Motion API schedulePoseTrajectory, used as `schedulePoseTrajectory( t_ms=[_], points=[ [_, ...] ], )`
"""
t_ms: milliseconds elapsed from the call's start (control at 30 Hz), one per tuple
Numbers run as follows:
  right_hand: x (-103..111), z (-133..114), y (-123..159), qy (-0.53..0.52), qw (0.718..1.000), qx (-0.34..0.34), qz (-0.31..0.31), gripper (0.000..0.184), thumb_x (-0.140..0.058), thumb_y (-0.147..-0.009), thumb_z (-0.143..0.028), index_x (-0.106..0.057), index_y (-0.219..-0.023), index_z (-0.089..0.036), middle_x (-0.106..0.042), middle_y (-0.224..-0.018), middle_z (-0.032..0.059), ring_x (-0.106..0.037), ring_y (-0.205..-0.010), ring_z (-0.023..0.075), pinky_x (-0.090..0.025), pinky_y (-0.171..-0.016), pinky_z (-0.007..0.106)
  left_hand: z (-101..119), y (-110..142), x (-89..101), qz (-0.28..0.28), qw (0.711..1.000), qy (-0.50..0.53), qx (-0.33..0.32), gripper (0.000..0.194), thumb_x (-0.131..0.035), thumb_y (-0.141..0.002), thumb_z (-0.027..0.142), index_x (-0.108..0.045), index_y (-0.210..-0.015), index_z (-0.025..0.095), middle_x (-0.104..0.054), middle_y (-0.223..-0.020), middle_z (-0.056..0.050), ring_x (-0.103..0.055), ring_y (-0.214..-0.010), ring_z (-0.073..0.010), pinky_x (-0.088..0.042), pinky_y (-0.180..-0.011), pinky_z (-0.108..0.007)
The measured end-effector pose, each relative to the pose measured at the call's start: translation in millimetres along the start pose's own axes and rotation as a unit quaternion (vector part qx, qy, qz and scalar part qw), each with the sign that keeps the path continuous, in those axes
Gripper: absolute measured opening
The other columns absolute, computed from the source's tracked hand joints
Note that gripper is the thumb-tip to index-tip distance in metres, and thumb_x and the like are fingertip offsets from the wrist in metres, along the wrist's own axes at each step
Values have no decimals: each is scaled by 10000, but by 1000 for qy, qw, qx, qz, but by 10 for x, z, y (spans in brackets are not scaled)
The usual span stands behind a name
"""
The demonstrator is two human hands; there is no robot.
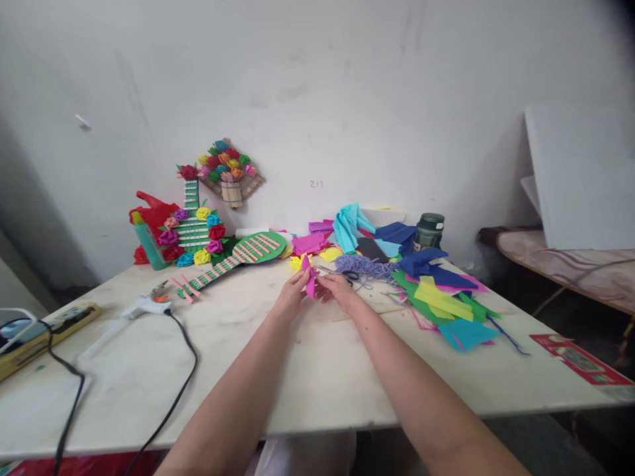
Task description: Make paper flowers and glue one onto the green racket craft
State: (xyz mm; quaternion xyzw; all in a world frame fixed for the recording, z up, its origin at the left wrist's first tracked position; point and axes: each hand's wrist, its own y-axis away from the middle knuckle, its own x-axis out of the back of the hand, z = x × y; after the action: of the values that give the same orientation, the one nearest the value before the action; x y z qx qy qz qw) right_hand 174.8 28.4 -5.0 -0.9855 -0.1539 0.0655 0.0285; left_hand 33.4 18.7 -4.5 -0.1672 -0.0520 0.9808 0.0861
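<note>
Both arms reach out over the middle of the table. My left hand (296,288) is closed on a magenta piece of crepe paper (310,281), held upright above the tabletop. From the other side, the fingers of my right hand (336,288) pinch at the edge of the same magenta paper. Just behind it a yellow paper flower (297,262) shows, partly covered by the fingers. Scissors (351,276) lie right behind my right hand, beside a tangle of purple yarn (370,266).
A white glue gun (146,305) with a black cord lies left, near a power strip (49,337). Behind are a green paper guitar (260,248), a flower-trimmed panel (193,231) and a glue bottle (149,244). Coloured paper sheets (441,301) and a dark jar (429,231) stand right.
</note>
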Motion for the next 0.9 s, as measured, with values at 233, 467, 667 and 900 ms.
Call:
schedulePoseTrajectory(
  t_ms=[233,467,667,900],
  points=[
    [20,13,-9,-60,998,-9,-36,261,-663,-677,-408,-629,-764,-165,-665,-640,33,-608,-542,137,-414,-432,217,-33,12,-8,-30,999,28,-17,420,-702,-657,475,-686,-972,199,-660,-927,-45,-588,-761,-130,-452,-679,-243],
    [10,2,-11,-70,997,7,-29,333,-718,-601,-344,-672,-875,-161,-682,-693,35,-617,-587,140,-427,-469,223,-10,19,4,-31,999,4,-39,411,-751,-626,387,-690,-965,162,-659,-920,-55,-585,-774,-130,-465,-740,-255],
    [9,32,-31,-48,998,21,-26,346,-688,-626,-324,-678,-938,-173,-685,-684,21,-607,-550,115,-423,-455,200,-1,-41,86,14,992,-73,-107,327,-757,-606,368,-715,-838,142,-631,-891,-59,-567,-757,-135,-456,-676,-242],
    [1,-17,-7,-28,999,23,-16,351,-664,-666,-299,-667,-996,-180,-682,-656,16,-609,-534,108,-416,-442,184,34,-33,92,30,996,-48,-70,391,-764,-574,413,-707,-860,153,-641,-790,-28,-582,-686,-122,-471,-682,-264]
  ],
)
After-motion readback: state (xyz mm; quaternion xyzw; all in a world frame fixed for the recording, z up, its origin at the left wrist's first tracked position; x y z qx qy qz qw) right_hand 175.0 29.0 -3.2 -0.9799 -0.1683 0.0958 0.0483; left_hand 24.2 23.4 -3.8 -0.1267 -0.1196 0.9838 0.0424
